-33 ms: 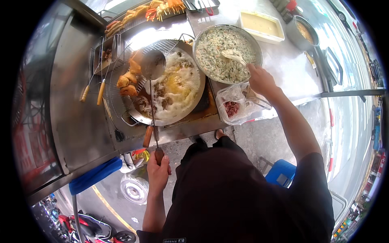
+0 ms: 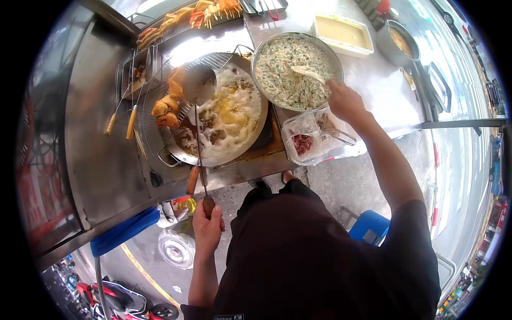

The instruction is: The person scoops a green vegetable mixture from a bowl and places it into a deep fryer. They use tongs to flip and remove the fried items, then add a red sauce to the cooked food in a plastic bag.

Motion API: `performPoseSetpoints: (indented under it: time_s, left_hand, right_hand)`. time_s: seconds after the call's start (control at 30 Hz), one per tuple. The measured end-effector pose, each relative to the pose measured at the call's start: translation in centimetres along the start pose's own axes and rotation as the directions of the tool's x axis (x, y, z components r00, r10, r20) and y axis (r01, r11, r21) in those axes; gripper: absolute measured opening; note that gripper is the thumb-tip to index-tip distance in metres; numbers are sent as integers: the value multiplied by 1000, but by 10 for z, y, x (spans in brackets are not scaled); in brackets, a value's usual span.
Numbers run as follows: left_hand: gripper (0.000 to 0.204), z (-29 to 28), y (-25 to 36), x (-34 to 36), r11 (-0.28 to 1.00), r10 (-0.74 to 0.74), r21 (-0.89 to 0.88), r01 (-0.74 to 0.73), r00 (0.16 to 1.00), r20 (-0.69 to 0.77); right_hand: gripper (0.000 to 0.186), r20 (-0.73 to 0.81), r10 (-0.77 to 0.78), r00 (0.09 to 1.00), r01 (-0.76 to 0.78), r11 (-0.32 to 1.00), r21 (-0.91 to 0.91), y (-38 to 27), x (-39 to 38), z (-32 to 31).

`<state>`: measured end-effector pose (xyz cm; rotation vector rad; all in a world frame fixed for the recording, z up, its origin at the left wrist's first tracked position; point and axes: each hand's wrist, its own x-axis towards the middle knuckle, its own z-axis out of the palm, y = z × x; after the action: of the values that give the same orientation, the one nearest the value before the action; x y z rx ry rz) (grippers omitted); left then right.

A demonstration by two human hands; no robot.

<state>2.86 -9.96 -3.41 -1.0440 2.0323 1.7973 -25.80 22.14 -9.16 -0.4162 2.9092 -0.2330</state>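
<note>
My left hand is wrapped round the wooden handle of a long metal ladle. The ladle's round bowl rests over the left part of a wide pan of foaming, bubbling oil. My right hand grips a pale spoon, its head in the filling mixture of white and green bits. This mixture fills a large metal bowl right of the pan. Several golden fried pieces lie on a wire rack at the pan's left side.
Below the bowl, a plastic-lined tub holds red meat pieces. A white container of pale batter and a metal pot stand farther right. Wooden-handled tools lie left. Skewered food lines the far edge. A blue stool stands below.
The spoon has shifted slightly in the mixture, and my right hand has moved a little with it. My left hand and the ladle stay nearly in place.
</note>
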Motion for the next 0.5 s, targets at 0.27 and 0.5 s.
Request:
performPoseSetpoints:
  time_s: [0.27,0.5]
  left_hand:
    - [13,53,25,-9,998,-48,-48,49,999,19]
    - [15,82,31,-10,995,-60,-82,60,998,4]
  right_hand:
    - [27,29,-14,999,15,1000,-11,69,39,-13]
    - [24,-17,-238,971,229,911,343,24,-7,3]
